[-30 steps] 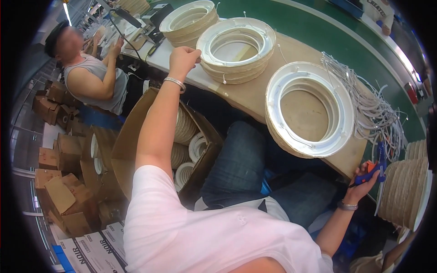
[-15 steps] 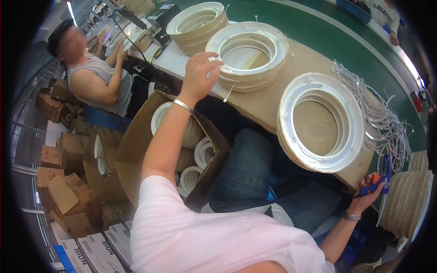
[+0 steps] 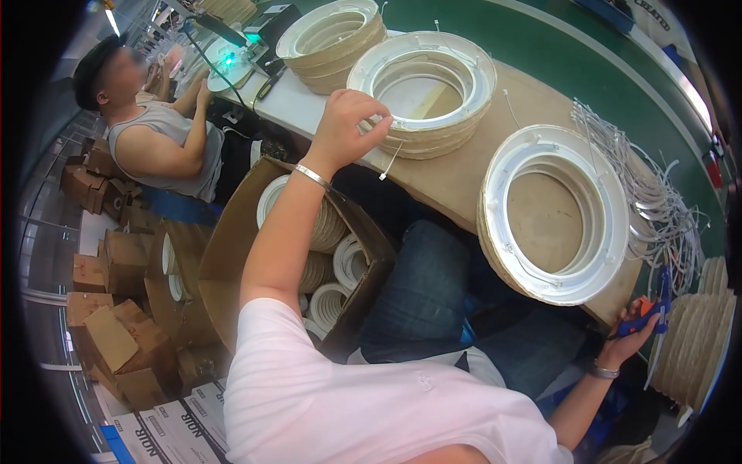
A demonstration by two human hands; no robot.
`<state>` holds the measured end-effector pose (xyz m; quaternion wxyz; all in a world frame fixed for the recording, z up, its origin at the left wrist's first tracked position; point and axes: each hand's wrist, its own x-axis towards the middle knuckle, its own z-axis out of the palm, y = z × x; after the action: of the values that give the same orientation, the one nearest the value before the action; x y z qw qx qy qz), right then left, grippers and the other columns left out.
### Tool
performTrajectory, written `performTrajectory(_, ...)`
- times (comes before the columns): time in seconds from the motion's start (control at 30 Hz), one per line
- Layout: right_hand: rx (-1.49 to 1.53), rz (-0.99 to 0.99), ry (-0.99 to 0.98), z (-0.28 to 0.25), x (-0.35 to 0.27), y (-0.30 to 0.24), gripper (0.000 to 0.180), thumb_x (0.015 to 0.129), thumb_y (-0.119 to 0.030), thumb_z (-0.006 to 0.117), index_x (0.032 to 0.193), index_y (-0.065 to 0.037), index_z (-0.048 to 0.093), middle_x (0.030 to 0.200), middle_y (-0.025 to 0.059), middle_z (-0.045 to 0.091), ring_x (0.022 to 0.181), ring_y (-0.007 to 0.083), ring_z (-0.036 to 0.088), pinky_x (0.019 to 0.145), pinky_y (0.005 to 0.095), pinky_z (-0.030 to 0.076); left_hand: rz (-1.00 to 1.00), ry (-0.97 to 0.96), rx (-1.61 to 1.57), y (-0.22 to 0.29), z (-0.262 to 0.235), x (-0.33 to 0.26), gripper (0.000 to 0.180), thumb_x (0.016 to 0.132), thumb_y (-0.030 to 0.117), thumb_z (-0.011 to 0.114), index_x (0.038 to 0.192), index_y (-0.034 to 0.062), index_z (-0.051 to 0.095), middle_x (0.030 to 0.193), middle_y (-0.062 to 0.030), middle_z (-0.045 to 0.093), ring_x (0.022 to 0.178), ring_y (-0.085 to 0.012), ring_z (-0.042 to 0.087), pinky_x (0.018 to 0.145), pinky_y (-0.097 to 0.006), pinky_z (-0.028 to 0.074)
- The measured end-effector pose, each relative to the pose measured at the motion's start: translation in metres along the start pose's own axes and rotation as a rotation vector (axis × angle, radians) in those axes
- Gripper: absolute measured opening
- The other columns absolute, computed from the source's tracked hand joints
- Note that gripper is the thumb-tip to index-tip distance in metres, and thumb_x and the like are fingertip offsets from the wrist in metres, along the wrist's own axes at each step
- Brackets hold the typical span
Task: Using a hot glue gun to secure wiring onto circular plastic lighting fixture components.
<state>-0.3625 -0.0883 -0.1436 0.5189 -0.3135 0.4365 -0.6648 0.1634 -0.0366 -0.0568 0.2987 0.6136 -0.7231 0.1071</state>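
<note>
My left hand (image 3: 349, 130) is at the near left rim of a round stack of white rings with beige, pleated sides (image 3: 421, 138). Its thumb and fingertips are pinched together there; anything between them is too small to make out. A thin white lead with a small connector (image 3: 392, 160) hangs from that stack, just below the hand. My right hand (image 3: 630, 340), low at the right, is wrapped round a blue gun-shaped hand tool with an orange part (image 3: 649, 313). Nearer to it on the table lies a second ring stack (image 3: 495, 232), tilted toward me.
Another ring stack (image 3: 332, 66) stands farther back. White cables (image 3: 649, 201) lie heaped at the table's right edge, above more pleated rings (image 3: 692, 340). An open carton (image 3: 239, 232) of rings is by my left side. A co-worker (image 3: 162, 131) sits at the far left.
My left hand has shifted slightly right along the rim, its fingers drawn closer together. The right hand still grips the tool. The view has moved a little, and a green light shows at the co-worker's bench.
</note>
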Motion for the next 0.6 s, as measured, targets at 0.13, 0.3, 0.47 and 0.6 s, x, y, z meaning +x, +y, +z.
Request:
performTrajectory(0.13,0.006,0.004,-0.008,-0.0007,0.0005,0.0010,0.039,0.087,-0.039,0.038,0.102,-0.004,0.048,0.084,0.0040,0.053,0.075,0.0096,0.050,0.057,0.0196,0.038,0.074,0.160,0.012,0.0024,0.0020,0.0025,0.006,0.067,0.015,0.059,0.068,0.0088,0.059,0.073,-0.0036,0.059,0.075,-0.0200,0.054,0.074,-0.032,0.036)
performTrajectory(0.3,-0.003,-0.011,-0.011,-0.0018,0.0003,0.0010,0.039,0.087,-0.039,0.038,0.101,-0.004,0.048,0.084,0.0041,0.053,0.075,0.0098,0.050,0.057,0.0196,0.038,0.117,0.066,0.052,0.0068,-0.0020,0.0013,0.005,0.066,0.013,0.060,0.067,0.0081,0.060,0.075,-0.0026,0.059,0.076,-0.0201,0.053,0.074,-0.032,0.037)
performTrajectory(0.47,0.025,-0.008,-0.073,-0.0091,0.0034,0.0031,0.038,0.087,-0.039,0.039,0.103,-0.006,0.049,0.085,0.0036,0.056,0.076,0.0100,0.053,0.057,0.0201,0.040,0.141,0.048,0.093,0.0097,-0.0058,0.0049,0.005,0.065,0.012,0.059,0.063,0.0078,0.061,0.077,-0.0022,0.058,0.078,-0.0202,0.052,0.075,-0.032,0.036)
performTrajectory(0.6,0.024,-0.003,-0.038,-0.0074,0.0023,0.0019,0.038,0.087,-0.039,0.039,0.102,-0.006,0.049,0.084,0.0034,0.056,0.075,0.0098,0.053,0.057,0.0200,0.040,0.130,0.048,0.091,0.0086,-0.0048,0.0061,0.007,0.063,0.013,0.059,0.058,0.0082,0.060,0.077,-0.0024,0.057,0.080,-0.0208,0.051,0.076,-0.033,0.036)
